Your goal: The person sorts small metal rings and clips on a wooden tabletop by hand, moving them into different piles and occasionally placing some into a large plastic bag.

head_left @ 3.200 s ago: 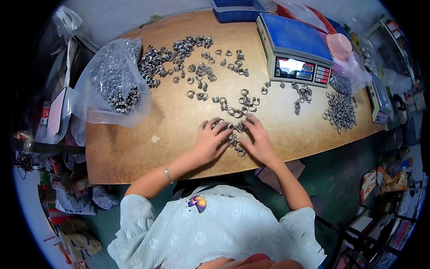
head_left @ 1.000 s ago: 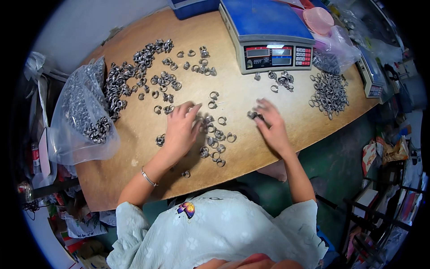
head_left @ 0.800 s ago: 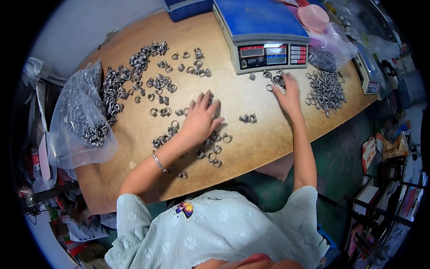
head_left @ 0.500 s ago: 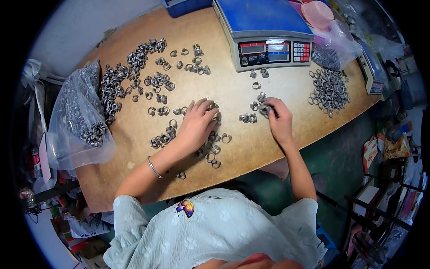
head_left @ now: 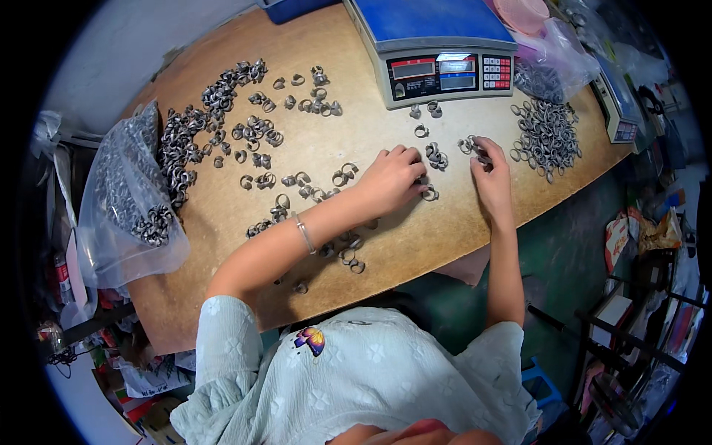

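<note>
Grey metal rings lie about the brown table in loose groups. My left hand [head_left: 394,182] is in the middle of the table, palm down with curled fingers. Its fingertips are beside a few rings [head_left: 430,193]; whatever they hold is hidden. Farther right, my right hand [head_left: 492,182] is closed, pinching metal rings [head_left: 482,155] between thumb and fingers. More rings [head_left: 467,144] rest just left of those fingertips. Between my hands and slightly farther off is a small ring cluster [head_left: 436,156]. A single ring [head_left: 421,131] sits beyond it.
A blue-topped scale [head_left: 445,74] stands at the back. On the right is a pile of ring-shaped pieces [head_left: 549,137] beside a clear bag [head_left: 567,63]. A long heap of rings [head_left: 185,141] and a filled plastic bag [head_left: 111,230] occupy the left. The table [head_left: 297,319] has a curved-looking near edge.
My left hand has moved right, from the left ring groups to the rings at mid-table. My right hand has shifted right with rings in its fingers, toward the right pile.
</note>
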Tool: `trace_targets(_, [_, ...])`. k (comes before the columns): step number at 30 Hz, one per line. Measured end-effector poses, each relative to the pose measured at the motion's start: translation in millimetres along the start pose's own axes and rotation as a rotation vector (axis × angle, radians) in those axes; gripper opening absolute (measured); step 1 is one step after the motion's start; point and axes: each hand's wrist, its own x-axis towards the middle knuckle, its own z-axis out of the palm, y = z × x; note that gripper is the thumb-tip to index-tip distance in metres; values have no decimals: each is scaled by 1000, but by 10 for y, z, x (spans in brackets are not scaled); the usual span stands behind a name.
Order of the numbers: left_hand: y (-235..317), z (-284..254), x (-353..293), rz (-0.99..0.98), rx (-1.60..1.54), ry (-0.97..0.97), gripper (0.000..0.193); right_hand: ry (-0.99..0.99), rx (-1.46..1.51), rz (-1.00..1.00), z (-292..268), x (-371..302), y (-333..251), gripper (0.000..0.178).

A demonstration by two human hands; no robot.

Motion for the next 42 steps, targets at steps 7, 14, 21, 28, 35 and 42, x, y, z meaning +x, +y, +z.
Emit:
trace_targets(7, [-51,-244,-317,-176,-45,60,11,-89,-526,-303,227,-116,-315,33])
trace_targets(14, [-175,-281,-67,-84,-136,280,22,-5,-82,-61,203,-136,-200,11])
trace_targets(21, [-377,-98,356,112,110,181,28,102,-335,-55,7,-44,-198,23])
trace_targets(28, [-211,-252,-85,-46,-38,20,22,-131,-419,-149,111,-278,-169,45])
trace_targets(35, [-135,-428,-417,-147,-217,85,31,-208,78,-68,247,-161,-460,48])
trace_targets(42, [-48,-83,-359,185,93,71,29,-187,-167,-243,464,521,-77,38])
